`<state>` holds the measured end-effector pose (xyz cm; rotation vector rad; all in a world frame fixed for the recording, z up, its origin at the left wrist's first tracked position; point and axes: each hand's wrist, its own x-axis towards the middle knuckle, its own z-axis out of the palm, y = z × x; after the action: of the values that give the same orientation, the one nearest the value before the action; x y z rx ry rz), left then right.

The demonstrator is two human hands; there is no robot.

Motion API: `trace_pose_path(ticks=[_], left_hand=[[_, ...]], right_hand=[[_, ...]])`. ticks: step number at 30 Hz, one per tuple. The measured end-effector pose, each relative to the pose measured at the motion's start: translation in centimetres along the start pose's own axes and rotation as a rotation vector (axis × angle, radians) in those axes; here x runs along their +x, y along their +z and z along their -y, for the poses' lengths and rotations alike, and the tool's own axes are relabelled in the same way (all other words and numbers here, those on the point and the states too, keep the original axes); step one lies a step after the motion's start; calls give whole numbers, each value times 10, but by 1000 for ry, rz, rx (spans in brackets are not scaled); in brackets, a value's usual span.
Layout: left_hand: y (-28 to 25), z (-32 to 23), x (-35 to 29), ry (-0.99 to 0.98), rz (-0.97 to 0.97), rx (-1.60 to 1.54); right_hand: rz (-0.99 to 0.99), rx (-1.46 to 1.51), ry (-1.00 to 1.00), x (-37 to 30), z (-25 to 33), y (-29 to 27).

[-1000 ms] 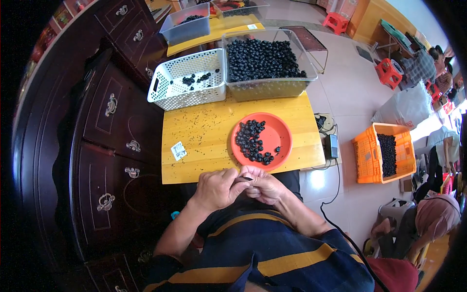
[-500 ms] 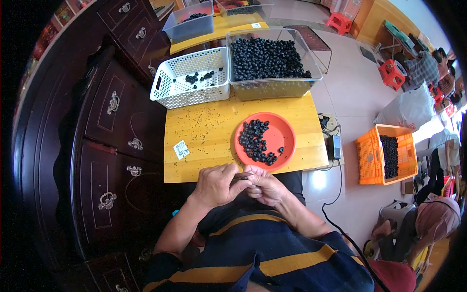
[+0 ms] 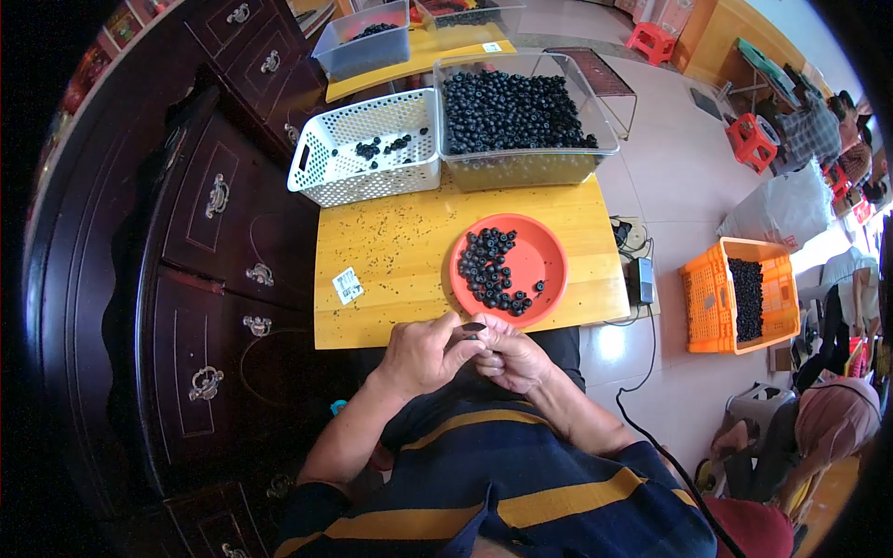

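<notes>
My left hand [image 3: 420, 355] and my right hand [image 3: 514, 358] meet at the table's near edge, just below the red plate. Both are closed, thumbs and fingertips pinched together. A dark, flat, blade-like piece [image 3: 474, 327] pokes out between the fingertips; which hand grips it I cannot tell. Anything else in the pinch is too small and hidden to name. The round red plate [image 3: 544, 251] holds many small black round parts [image 3: 486, 265], some with a visible hole, heaped mostly on its left side.
The yellow table [image 3: 391, 270] is strewn with black crumbs. Behind the plate stand a white perforated basket [image 3: 372, 191] with a few parts and a clear bin [image 3: 521, 172] full of them. A dark cabinet [image 3: 214, 279] flanks the left; an orange crate [image 3: 739, 344] and people are right.
The dark blade-like piece between my fingertips has tilted and shows more of its flat side. My hands have barely shifted; plate and bins stay put.
</notes>
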<state>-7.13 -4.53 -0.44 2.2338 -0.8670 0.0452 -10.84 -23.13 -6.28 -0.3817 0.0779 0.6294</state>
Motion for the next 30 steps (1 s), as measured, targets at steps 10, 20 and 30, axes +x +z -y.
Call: trace_pose_path(ticks=[10,20,30], left_hand=[[-6,-6,4,13,-56,56],[-1,1,1,40,-52,60],[3,4,-2,-32,38,37]], right_hand=[[-50,-13,-21,-2,-2,10],[-49,-17,-34,-3,-4,5],[-90,-2,-61,-4,-7,-2]])
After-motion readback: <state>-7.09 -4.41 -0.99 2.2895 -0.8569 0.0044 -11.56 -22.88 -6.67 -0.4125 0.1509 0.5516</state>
